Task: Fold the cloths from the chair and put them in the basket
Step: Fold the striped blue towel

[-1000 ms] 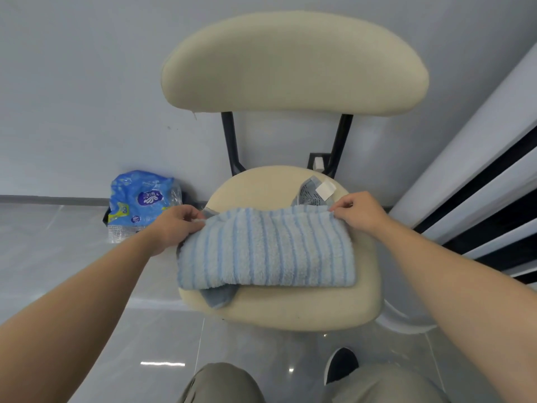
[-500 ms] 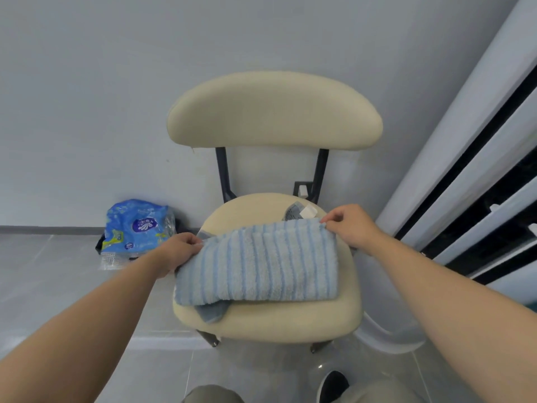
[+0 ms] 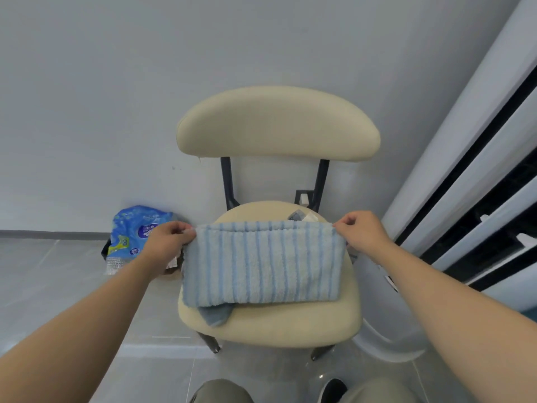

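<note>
A blue-striped towel [image 3: 261,263] is held over the seat of the chair [image 3: 276,330]. Its far left corner is pinched by the left hand [image 3: 167,242] and its far right corner by the right hand [image 3: 363,234], while its near edge lies toward the seat's front edge. The towel looks doubled over once, so folding is judged begun but not finished. One grey cloth [image 3: 216,314] is seen under the towel's near left corner. A grey scrap [image 3: 297,215] at the seat's back edge may belong to that same cloth, though this cannot be told. No basket is in view, so nothing is judged put away. One chair and one blue packet [image 3: 133,231] on the floor are counted.
</note>
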